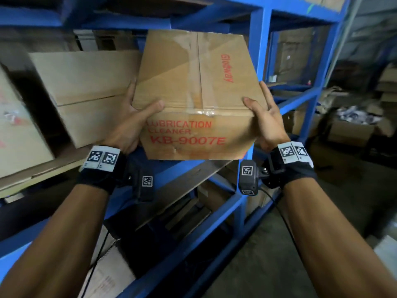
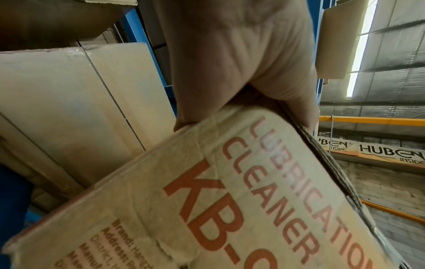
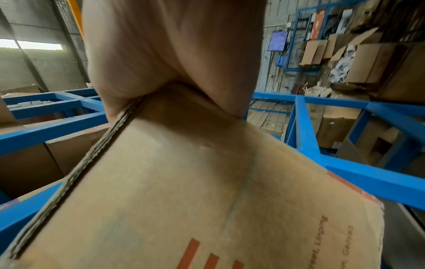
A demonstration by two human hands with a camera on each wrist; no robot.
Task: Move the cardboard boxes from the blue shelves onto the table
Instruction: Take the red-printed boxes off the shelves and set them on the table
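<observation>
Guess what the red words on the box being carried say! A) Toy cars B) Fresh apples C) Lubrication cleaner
C: the cardboard box, gripped at its sides by the left hand and right hand, reads "LUBRICATION CLEANER KB-9007E" in red.

A taped brown cardboard box (image 1: 193,93) printed "LUBRICATION CLEANER KB-9007E" in red sits tilted before the blue shelves (image 1: 261,50).

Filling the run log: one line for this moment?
phase: lifting off shelf | object: KB-9007E box | left hand: grips | right hand: grips | table: not in view
</observation>
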